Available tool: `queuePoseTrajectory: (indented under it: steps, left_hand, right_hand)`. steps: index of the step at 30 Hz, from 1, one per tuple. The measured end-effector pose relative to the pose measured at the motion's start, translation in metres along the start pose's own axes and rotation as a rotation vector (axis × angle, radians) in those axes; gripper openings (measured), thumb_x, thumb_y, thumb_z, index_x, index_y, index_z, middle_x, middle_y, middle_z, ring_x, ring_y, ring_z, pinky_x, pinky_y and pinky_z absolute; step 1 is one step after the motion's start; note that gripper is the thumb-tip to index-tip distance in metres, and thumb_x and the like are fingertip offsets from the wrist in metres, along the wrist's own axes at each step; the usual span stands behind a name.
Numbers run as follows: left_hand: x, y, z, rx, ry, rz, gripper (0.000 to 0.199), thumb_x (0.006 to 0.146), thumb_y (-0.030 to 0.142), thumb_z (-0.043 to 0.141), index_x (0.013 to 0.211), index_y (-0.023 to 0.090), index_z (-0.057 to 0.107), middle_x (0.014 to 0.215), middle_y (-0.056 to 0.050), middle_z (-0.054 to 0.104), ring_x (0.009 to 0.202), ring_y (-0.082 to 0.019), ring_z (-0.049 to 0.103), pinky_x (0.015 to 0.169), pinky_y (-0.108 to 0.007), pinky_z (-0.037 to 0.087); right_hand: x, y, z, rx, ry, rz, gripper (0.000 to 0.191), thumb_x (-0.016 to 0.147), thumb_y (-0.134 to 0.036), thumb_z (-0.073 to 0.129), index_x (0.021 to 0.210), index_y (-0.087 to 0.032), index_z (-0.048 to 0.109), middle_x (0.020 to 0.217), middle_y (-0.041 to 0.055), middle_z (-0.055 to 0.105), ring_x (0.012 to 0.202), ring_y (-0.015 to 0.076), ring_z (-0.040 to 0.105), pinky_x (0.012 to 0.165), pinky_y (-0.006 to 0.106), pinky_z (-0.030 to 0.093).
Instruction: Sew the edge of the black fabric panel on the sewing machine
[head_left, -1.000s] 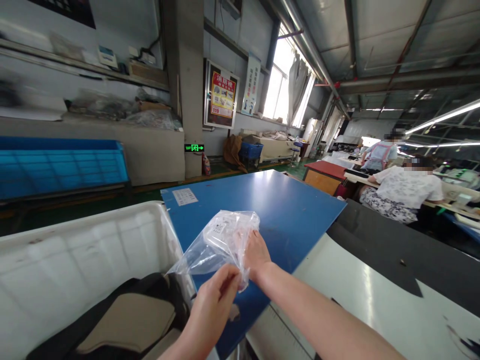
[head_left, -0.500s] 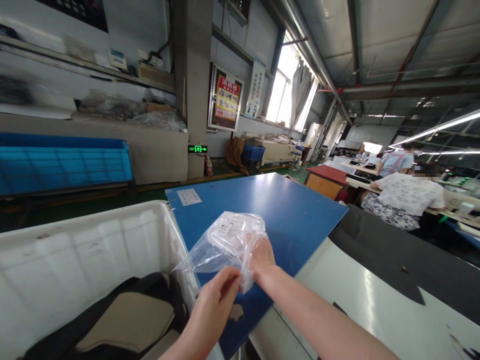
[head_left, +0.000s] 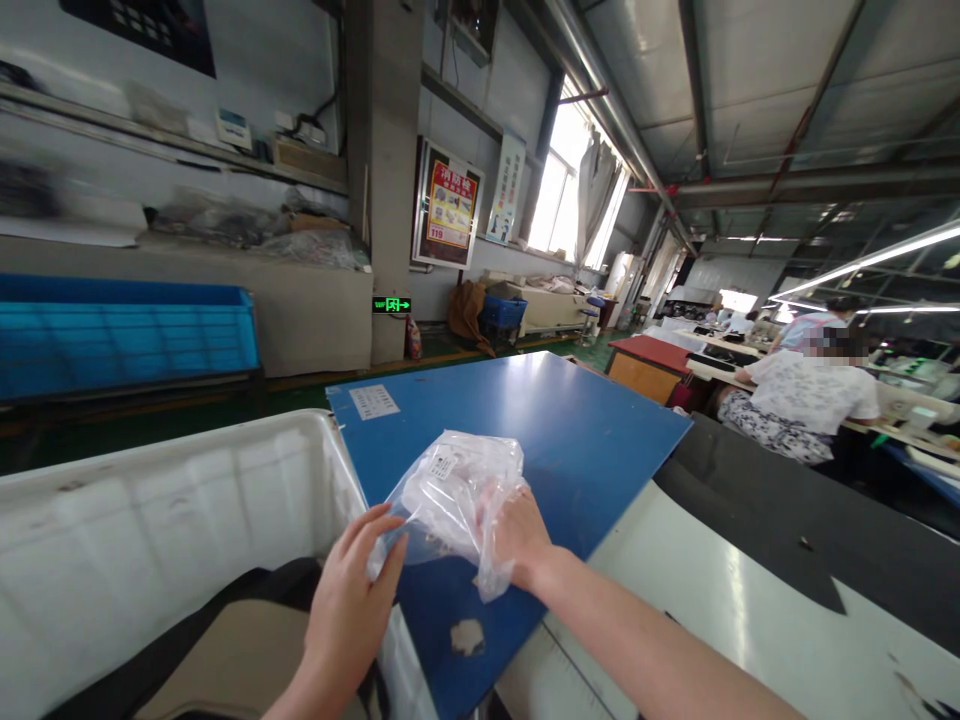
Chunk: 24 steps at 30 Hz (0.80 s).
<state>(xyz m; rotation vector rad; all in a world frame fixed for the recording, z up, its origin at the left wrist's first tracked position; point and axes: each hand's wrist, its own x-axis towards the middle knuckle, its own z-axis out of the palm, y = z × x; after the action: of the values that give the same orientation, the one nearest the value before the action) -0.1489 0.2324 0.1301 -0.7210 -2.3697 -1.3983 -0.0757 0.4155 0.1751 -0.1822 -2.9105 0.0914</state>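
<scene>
A clear plastic bag (head_left: 465, 490) with a small printed label (head_left: 442, 462) lies on the blue board (head_left: 600, 415); something whitish shows inside it. My right hand (head_left: 516, 535) is closed on the bag's right side, its fingertips partly covered by the film. At the bag's left edge is my left hand (head_left: 356, 575), thumb and fingers apart, touching the loose film between them. Below the bag, a pale worn patch (head_left: 467, 637) marks the board.
A white tub (head_left: 330, 450) at the left holds beige panels (head_left: 232, 655) and black material. Right of the board lie a white tabletop (head_left: 675, 570) and a black sheet (head_left: 742, 510). A seated person (head_left: 810, 395) works at the right. A blue bin (head_left: 127, 330) stands at the far left.
My left hand has let go near the right hand and moved left to the bag's left edge, its fingers spreading. The bag has bunched up; the right hand stays on it.
</scene>
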Motion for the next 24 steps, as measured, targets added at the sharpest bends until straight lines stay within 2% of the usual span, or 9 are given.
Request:
queuePoseTrajectory:
  steps: [2,5,8,10,13,19,24]
  left_hand:
    - [0.009,-0.008,0.002,0.080,0.020,-0.016,0.045,0.079,0.052,0.044,0.102,0.018,0.061,0.127,-0.014,0.055,0.116,-0.033,0.053,0.098,-0.048,0.044]
    - [0.019,-0.014,0.007,0.136,-0.139,-0.064,0.053,0.079,0.050,0.042,0.113,0.011,0.057,0.120,-0.018,0.060,0.114,-0.033,0.054,0.096,-0.049,0.045]
    - [0.024,-0.012,0.013,0.227,-0.272,-0.026,0.045,0.080,0.040,0.043,0.112,0.011,0.059,0.114,-0.015,0.065,0.111,-0.031,0.058,0.097,-0.045,0.045]
    - [0.025,-0.007,0.015,0.292,-0.300,0.018,0.040,0.082,0.034,0.043,0.111,0.012,0.060,0.115,-0.015,0.065,0.113,-0.030,0.057,0.099,-0.044,0.043]
    - [0.025,-0.001,0.018,0.350,-0.342,0.029,0.037,0.085,0.029,0.044,0.113,0.013,0.059,0.119,-0.014,0.063,0.115,-0.028,0.055,0.100,-0.044,0.042]
    - [0.020,0.003,0.021,0.420,-0.346,0.029,0.032,0.088,0.025,0.044,0.116,0.017,0.058,0.125,-0.011,0.060,0.119,-0.027,0.052,0.102,-0.046,0.038]
    - [0.019,0.003,0.029,0.475,-0.266,0.054,0.039,0.086,0.019,0.042,0.124,0.016,0.053,0.129,-0.014,0.057,0.121,-0.029,0.051,0.106,-0.056,0.030]
  right_hand:
    - [0.001,-0.001,-0.001,0.038,0.031,0.046,0.027,0.080,-0.024,0.054,0.104,-0.013,0.063,0.099,0.0126,0.069,0.095,0.0284,0.062,0.090,0.041,0.044]
    - [0.003,-0.002,-0.003,0.120,0.063,0.134,0.034,0.078,-0.029,0.056,0.109,-0.015,0.061,0.108,0.0124,0.067,0.102,0.0293,0.060,0.093,0.041,0.042]
    - [0.009,-0.003,-0.002,0.162,0.014,0.170,0.029,0.071,-0.027,0.061,0.098,-0.017,0.067,0.103,0.0127,0.070,0.099,0.0321,0.062,0.092,0.044,0.044]
    - [0.014,-0.003,-0.002,0.185,0.000,0.178,0.022,0.069,-0.024,0.062,0.088,-0.016,0.069,0.097,0.0134,0.071,0.094,0.0332,0.064,0.089,0.045,0.045]
    - [0.021,0.000,-0.007,0.246,0.042,0.157,0.020,0.069,-0.020,0.061,0.087,-0.016,0.069,0.099,0.0135,0.070,0.098,0.0329,0.063,0.090,0.044,0.045]
    - [0.019,0.027,-0.020,0.431,0.117,0.082,0.024,0.076,-0.009,0.051,0.095,-0.014,0.065,0.098,0.0085,0.070,0.093,0.0188,0.065,0.086,0.026,0.048]
    - [0.008,0.047,-0.016,0.490,0.123,0.088,0.029,0.073,-0.006,0.050,0.099,-0.014,0.063,0.099,0.0092,0.070,0.095,0.0205,0.064,0.086,0.031,0.050]
